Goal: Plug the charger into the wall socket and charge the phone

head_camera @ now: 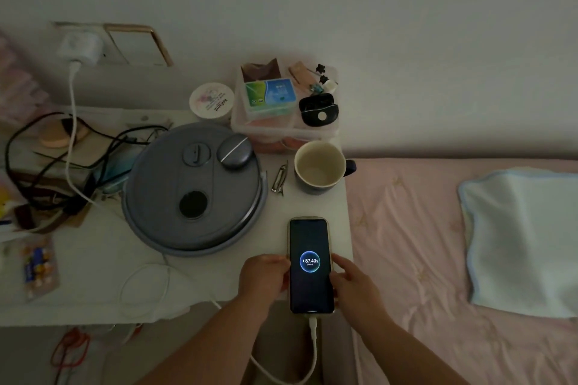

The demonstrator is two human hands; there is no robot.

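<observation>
The phone (310,266) lies face up near the front right corner of the white bedside table (93,259); its screen glows with a charging ring reading 87.40%. A white cable (313,344) is plugged into its lower end and loops down off the table edge. My left hand (264,278) grips the phone's left side and my right hand (352,283) touches its right side. At the back left, the white charger (82,46) sits in the wall socket (103,40), its cable (72,122) hanging down to the table.
A round grey lidded appliance (194,191) fills the table's middle. Behind the phone stand a mug (319,167), a hair clip (279,180), a round tub (212,101) and a clear organiser box (284,103). Black cables (47,166) tangle at left. A pink bed (438,259) lies right.
</observation>
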